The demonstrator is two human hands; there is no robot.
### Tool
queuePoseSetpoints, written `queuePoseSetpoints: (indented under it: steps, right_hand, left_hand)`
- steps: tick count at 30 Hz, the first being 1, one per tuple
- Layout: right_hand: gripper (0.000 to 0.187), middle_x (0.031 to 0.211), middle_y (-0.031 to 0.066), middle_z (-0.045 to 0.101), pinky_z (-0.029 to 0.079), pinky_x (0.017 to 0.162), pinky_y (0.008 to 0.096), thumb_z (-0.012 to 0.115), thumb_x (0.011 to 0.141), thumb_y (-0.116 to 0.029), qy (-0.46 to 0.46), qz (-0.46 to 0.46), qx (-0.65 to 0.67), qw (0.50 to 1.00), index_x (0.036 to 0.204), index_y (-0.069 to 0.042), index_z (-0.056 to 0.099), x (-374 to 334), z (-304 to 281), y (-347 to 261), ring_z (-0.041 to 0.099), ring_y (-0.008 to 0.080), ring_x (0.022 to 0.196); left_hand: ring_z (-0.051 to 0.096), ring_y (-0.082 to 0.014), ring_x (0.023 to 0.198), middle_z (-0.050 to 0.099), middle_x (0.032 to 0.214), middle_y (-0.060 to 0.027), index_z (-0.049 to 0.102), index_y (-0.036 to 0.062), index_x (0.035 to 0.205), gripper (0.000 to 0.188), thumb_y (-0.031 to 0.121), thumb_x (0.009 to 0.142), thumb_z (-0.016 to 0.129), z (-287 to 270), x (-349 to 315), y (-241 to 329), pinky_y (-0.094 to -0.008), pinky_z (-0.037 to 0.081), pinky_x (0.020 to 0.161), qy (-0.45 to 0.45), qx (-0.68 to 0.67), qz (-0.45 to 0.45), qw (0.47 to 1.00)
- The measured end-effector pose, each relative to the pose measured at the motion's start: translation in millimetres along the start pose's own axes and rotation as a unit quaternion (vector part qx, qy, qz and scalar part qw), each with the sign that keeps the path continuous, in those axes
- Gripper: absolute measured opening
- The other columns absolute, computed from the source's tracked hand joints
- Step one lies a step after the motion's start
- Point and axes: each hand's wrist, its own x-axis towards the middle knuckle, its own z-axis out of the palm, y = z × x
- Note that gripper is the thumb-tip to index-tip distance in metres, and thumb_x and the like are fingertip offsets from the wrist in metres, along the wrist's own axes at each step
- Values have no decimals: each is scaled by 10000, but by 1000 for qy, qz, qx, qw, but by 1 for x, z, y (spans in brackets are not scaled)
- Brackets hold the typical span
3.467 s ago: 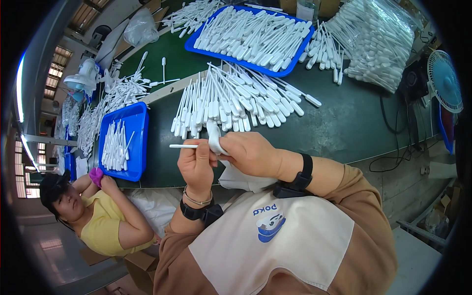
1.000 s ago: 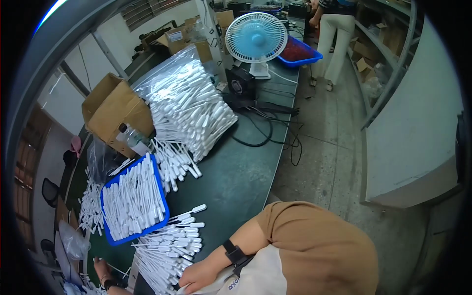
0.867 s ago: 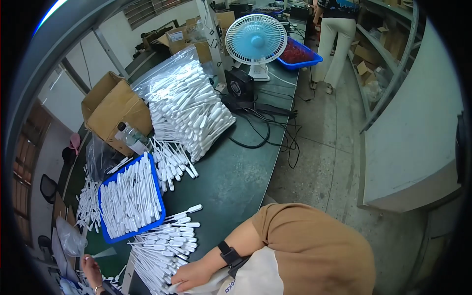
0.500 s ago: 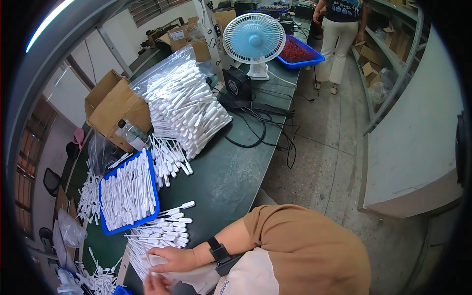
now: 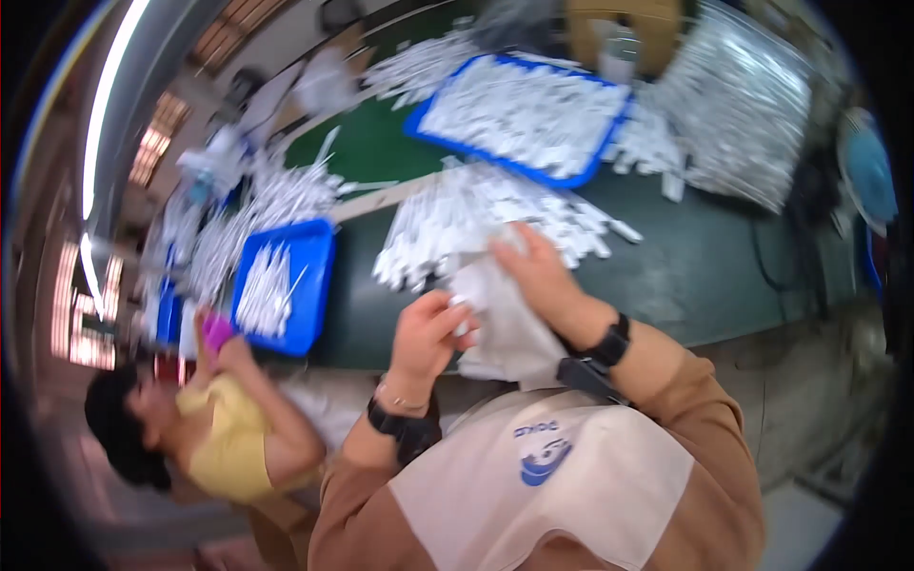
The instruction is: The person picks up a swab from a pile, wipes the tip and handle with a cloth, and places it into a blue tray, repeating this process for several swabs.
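Both of my hands are over the near edge of the green table. My left hand (image 5: 426, 333) is closed, its fingers pinched on a small white piece, too blurred to name. To its right, my right hand (image 5: 541, 276) grips the top of a whitish cloth (image 5: 509, 328) that hangs down toward my lap. Just beyond my hands spreads a pile of white bulb-ended sticks (image 5: 409, 238) that look like plastic droppers. Behind that pile is a blue tray (image 5: 571, 177) heaped with more of them.
At left, a smaller blue tray (image 5: 319, 285) holds some white sticks, with a loose heap (image 5: 238, 224) behind it. A co-worker in a yellow top (image 5: 233, 447) holds a purple thing (image 5: 217, 330). A large clear bag (image 5: 738, 114), a bottle (image 5: 619, 57) and a fan (image 5: 868, 171) stand at right.
My view has swung left, so the trays and bag appear farther right and the co-worker has come into sight. Both hands now show in mid-view, with the cloth between them.
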Motion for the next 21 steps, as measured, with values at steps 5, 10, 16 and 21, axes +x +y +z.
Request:
queuePoseSetpoints:
  steps: [5, 10, 16, 21]
  right_hand:
    - [251, 904, 38, 572, 442, 687, 220, 518, 841, -153, -53, 43, 33, 997, 1043, -5, 492, -2, 8, 14, 537, 85, 791]
    - [265, 921, 44, 569, 444, 695, 221, 497, 854, -163, -60, 54, 17, 997, 1070, -11, 471, -1, 5, 18, 547, 95, 799]
    - [263, 947, 48, 559, 435, 711, 222, 465, 868, -169, -34, 44, 123, 991, 1082, -15, 459, -1, 10, 7, 537, 97, 823]
    - [242, 935, 50, 559, 419, 720, 208, 445, 874, -161, -54, 43, 122, 990, 1063, -11, 462, -13, 16, 28, 526, 105, 820]
  left_hand:
    - [557, -148, 497, 583, 686, -97, 539, -4, 841, 85, 72, 808, 523, -14, -12, -4, -213, 445, 434, 20, -44, 7, 999]
    - [556, -140, 502, 584, 691, -92, 541, 2, 837, 83, 79, 813, 521, -18, -15, -8, -215, 450, 441, 15, -47, 6, 999]
    - [555, -117, 531, 589, 698, -74, 543, 11, 822, 85, 94, 817, 530, -14, -12, -11, -209, 449, 471, 8, -44, 13, 999]
    - [552, -123, 548, 597, 705, -55, 555, -3, 817, 90, 86, 808, 538, -6, 8, -26, -226, 446, 497, 49, 115, 128, 984]
